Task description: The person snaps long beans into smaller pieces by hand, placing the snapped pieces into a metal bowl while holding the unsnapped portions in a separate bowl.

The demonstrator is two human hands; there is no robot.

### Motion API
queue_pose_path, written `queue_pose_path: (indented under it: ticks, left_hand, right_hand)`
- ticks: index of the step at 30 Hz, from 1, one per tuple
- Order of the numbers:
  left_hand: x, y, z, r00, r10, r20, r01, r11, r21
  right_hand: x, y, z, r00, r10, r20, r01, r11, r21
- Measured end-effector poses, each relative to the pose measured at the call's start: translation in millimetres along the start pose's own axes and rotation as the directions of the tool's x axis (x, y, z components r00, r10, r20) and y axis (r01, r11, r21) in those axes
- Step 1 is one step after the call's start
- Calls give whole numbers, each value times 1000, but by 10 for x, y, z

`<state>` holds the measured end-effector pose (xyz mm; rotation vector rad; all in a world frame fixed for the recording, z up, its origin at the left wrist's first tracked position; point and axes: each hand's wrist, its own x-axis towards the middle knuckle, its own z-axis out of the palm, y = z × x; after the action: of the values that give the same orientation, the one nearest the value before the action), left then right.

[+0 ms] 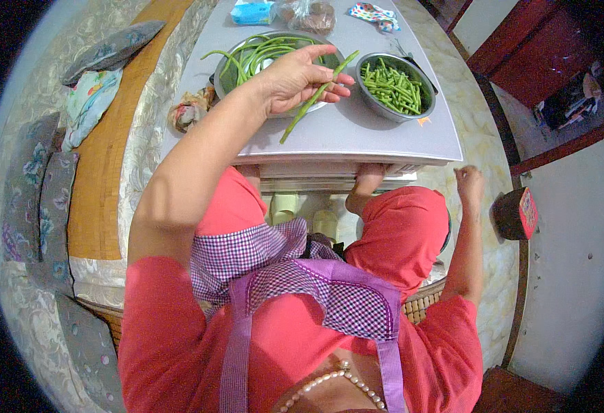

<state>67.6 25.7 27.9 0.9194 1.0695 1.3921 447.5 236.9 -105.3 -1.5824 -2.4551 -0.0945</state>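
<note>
A long green bean (297,121) crosses my left hand (307,77), held between its fingers above the near rim of a wide metal basin (227,82). Long whole green beans (260,51) lie in that basin, some hanging over its edge, and my forearm hides part of it. Right of it stands a deeper metal bowl (384,112) of short green bean pieces (395,88). My right hand (469,180) is off the table's right side, beyond my knee, with curled fingers; whether it holds something small I cannot tell.
On the white table (333,142) lie a blue packet (253,13), a clear plastic bag with brown contents (309,18), a dotted cloth (375,15) and a crumpled bag (191,111). A stool with a red patterned top (529,212) stands at the right. Pale green slippers (284,205) lie below.
</note>
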Motion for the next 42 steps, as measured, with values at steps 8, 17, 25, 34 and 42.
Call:
queue_pose_path:
  ticks: [8, 17, 25, 34, 42]
  left_hand:
    - [-36, -22, 113, 998, -47, 31, 39, 977, 211]
    - [-22, -73, -78, 978, 197, -74, -141, 874, 464]
    - [-6, -42, 43, 914, 386, -123, -178, 655, 734]
    - [46, -45, 115, 920, 330, -212, -168, 820, 548]
    - [49, -78, 106, 951, 223, -215, -92, 866, 492]
  right_hand:
    - [73, -1769, -1291, 650, -515, -559, 749, 558, 357]
    - [311, -2658, -1300, 428, -845, -321, 896, 444, 26]
    - [366, -2724, -1033, 884, -460, -80, 208, 234, 950]
    - [329, -2725, -1019, 927, -369, 65, -118, -124, 985]
    - [451, -2657, -1047, 924, -368, 101, -229, -324, 918]
